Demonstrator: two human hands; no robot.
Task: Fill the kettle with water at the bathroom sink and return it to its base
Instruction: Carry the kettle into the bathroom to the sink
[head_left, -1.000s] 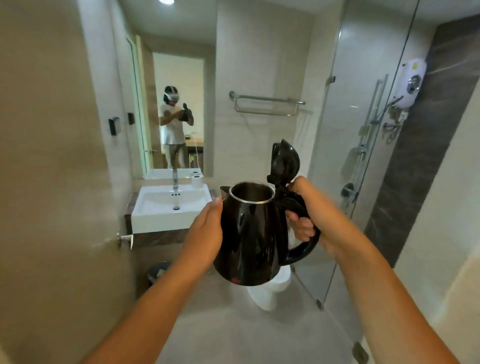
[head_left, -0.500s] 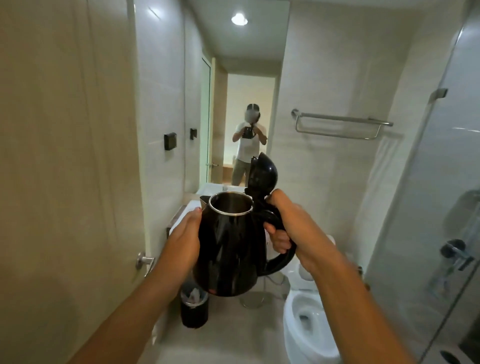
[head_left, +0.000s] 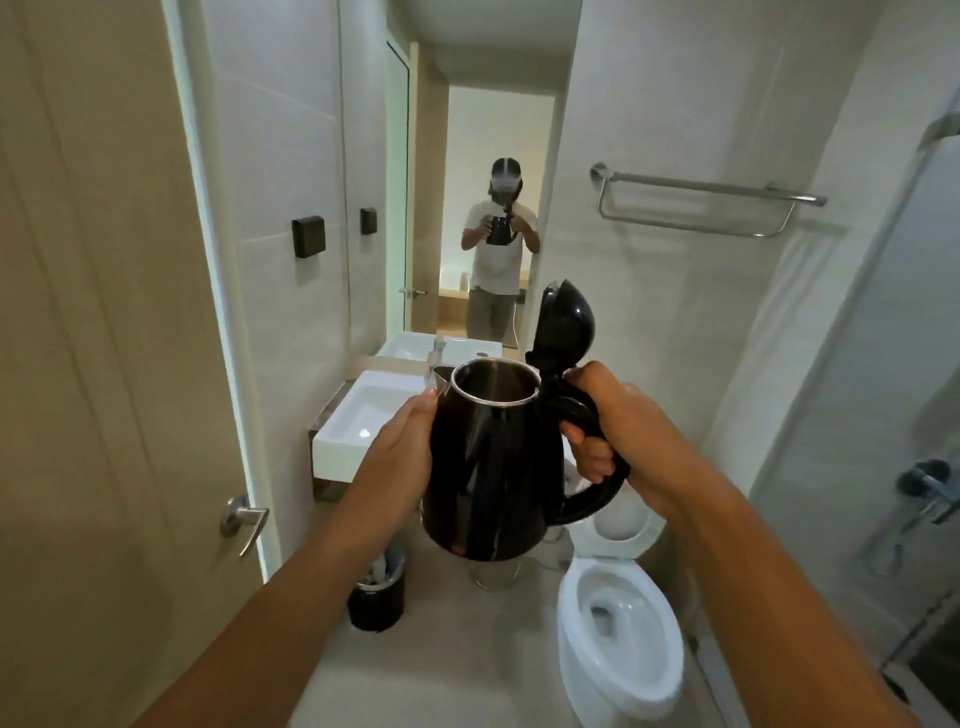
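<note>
A black electric kettle (head_left: 488, 478) hangs upright in front of me, its lid (head_left: 566, 325) flipped open and its steel rim showing an empty-looking inside. My right hand (head_left: 608, 421) grips the handle. My left hand (head_left: 402, 452) presses flat against the kettle's left side. The white rectangular sink (head_left: 358, 426) sits ahead on the left wall, just beyond the kettle's spout, with the chrome tap (head_left: 434, 364) partly hidden behind the kettle. The kettle's base is not in view.
An open wooden door (head_left: 104, 364) with a lever handle (head_left: 244, 517) fills the left. A small black bin (head_left: 376, 592) stands under the sink. A white toilet (head_left: 618, 654) is at lower right, a towel rail (head_left: 701, 200) above it, glass shower screen (head_left: 883, 364) at right.
I have moved further into the bathroom; the sink and mirror look closer and the toilet is nearer below. Both hands keep the same hold on the kettle.
</note>
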